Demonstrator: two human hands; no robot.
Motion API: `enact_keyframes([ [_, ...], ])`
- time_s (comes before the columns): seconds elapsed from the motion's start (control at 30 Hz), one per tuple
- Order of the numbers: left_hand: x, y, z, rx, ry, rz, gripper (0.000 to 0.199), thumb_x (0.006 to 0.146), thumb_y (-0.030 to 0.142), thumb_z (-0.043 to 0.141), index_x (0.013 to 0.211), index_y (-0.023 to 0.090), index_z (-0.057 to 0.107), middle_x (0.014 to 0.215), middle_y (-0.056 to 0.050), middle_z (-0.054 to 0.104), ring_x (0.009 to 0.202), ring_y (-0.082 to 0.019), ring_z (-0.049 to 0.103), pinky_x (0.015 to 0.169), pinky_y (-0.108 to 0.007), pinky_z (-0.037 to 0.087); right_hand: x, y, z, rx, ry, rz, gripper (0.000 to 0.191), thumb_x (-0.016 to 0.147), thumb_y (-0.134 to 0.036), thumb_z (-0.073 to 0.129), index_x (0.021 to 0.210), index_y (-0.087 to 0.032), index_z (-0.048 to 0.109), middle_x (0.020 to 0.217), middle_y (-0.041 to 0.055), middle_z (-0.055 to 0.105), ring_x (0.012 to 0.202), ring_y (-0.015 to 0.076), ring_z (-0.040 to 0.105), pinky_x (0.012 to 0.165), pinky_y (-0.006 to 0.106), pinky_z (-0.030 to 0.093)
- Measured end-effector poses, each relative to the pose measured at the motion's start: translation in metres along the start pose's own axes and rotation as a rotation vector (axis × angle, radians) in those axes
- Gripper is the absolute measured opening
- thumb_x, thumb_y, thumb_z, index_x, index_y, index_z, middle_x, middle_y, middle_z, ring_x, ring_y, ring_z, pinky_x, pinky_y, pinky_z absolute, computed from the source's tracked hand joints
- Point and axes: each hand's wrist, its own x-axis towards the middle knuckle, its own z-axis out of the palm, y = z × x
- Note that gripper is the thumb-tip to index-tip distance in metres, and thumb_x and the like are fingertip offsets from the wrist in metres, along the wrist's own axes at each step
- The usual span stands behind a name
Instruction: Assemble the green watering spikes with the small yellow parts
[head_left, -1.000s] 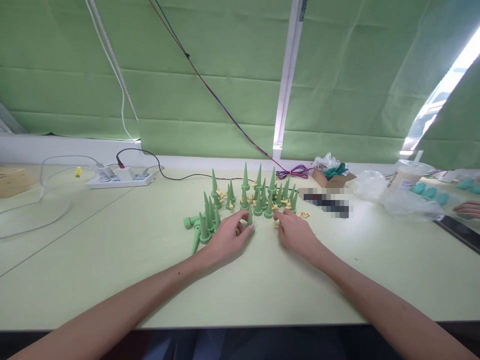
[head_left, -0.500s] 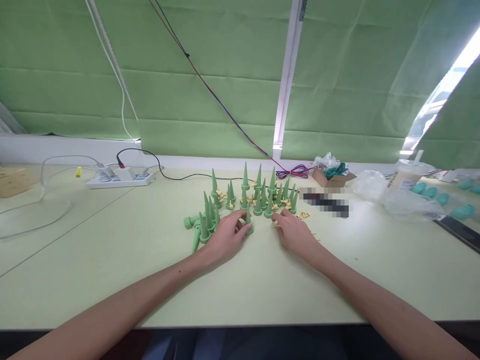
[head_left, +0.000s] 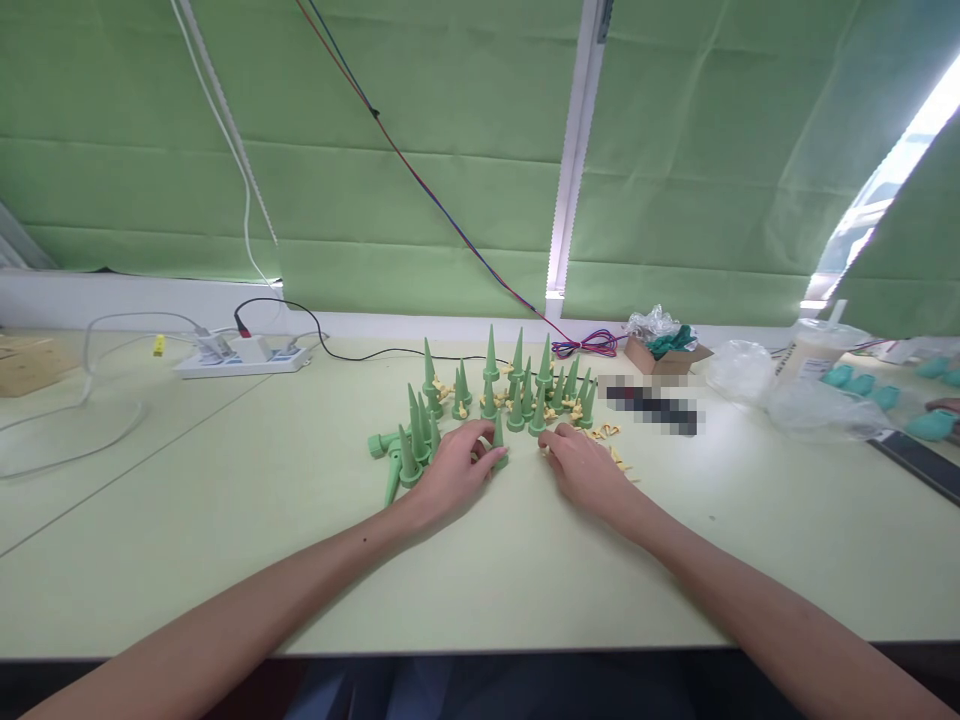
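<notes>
My left hand (head_left: 455,466) is closed around a green cone-shaped spike (head_left: 499,432), which stands upright on the table with its wide base down. The fingers of my right hand (head_left: 583,464) are pinched together just in front of another upright green spike; anything between the fingertips is hidden. Small yellow plastic pieces (head_left: 616,458) lie beside and partly behind my right hand. Beyond both hands stands a group of several green spikes (head_left: 517,360), with yellow pieces among them. Left of my left hand, more spikes stand, and a green spike (head_left: 393,475) lies on its side.
A white power strip (head_left: 241,358) sits at the back left. At the back right are a small cardboard box (head_left: 660,360), plastic bags (head_left: 739,370), a drink cup (head_left: 814,350) and a dark phone (head_left: 915,465). Another person's hand (head_left: 951,406) is beside a teal piece (head_left: 932,426).
My right hand has shifted slightly left, with its fingertips drawn closer together. My left hand stays on the spike. Another person's hand has appeared at the right edge.
</notes>
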Motion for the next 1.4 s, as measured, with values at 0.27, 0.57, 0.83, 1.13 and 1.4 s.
enact_keyframes([
  [0.27, 0.002, -0.001, 0.001, 0.015, 0.009, 0.014, 0.019, 0.09, 0.038, 0.055, 0.091, 0.019, 0.056, 0.082, -0.003, 0.062, 0.066, -0.016, 0.062, 0.058, -0.028, 0.05, -0.003, -0.006, 0.0, 0.136, 0.023, -0.171, 0.023, 0.099, -0.013, 0.035, 0.098, -0.018, 0.058, 0.092, 0.006, 0.055, 0.074, 0.0162, 0.053, 0.063, 0.026, 0.032],
  [0.57, -0.003, 0.007, 0.001, -0.01, 0.086, 0.036, 0.025, 0.092, 0.043, 0.05, 0.098, 0.019, 0.054, 0.1, -0.005, 0.06, 0.065, -0.012, 0.058, 0.058, -0.027, 0.051, -0.007, -0.015, 0.001, 0.308, 0.051, -0.256, 0.021, 0.1, -0.016, 0.037, 0.1, -0.018, 0.058, 0.093, 0.0054, 0.057, 0.081, 0.016, 0.055, 0.07, 0.026, 0.038],
  [0.83, -0.008, 0.018, -0.005, -0.096, 0.157, 0.034, 0.024, 0.093, 0.043, 0.049, 0.088, 0.021, 0.044, 0.075, 0.002, 0.053, 0.055, -0.01, 0.049, 0.049, -0.022, 0.04, -0.007, -0.017, 0.003, 0.449, 0.123, -0.266, 0.017, 0.098, -0.016, 0.039, 0.108, -0.019, 0.053, 0.1, 0.0066, 0.06, 0.088, 0.0179, 0.057, 0.078, 0.031, 0.043],
  [1.13, -0.008, 0.014, -0.003, 0.052, 0.066, 0.186, 0.035, 0.097, 0.038, 0.044, 0.071, 0.017, 0.055, 0.061, 0.002, 0.05, 0.056, -0.011, 0.041, 0.053, -0.024, 0.032, -0.006, -0.019, 0.002, 0.614, 0.203, -0.262, 0.022, 0.097, -0.017, 0.041, 0.117, -0.021, 0.05, 0.103, 0.0064, 0.061, 0.092, 0.0182, 0.059, 0.083, 0.033, 0.046],
  [1.4, -0.008, 0.014, -0.002, 0.053, 0.01, 0.192, 0.036, 0.098, 0.039, 0.039, 0.079, 0.017, 0.06, 0.062, 0.001, 0.053, 0.056, -0.011, 0.04, 0.053, -0.025, 0.032, -0.007, -0.022, -0.001, 0.702, 0.201, -0.271, 0.022, 0.096, -0.019, 0.046, 0.118, -0.021, 0.051, 0.1, 0.0061, 0.063, 0.088, 0.0173, 0.061, 0.078, 0.031, 0.049],
])
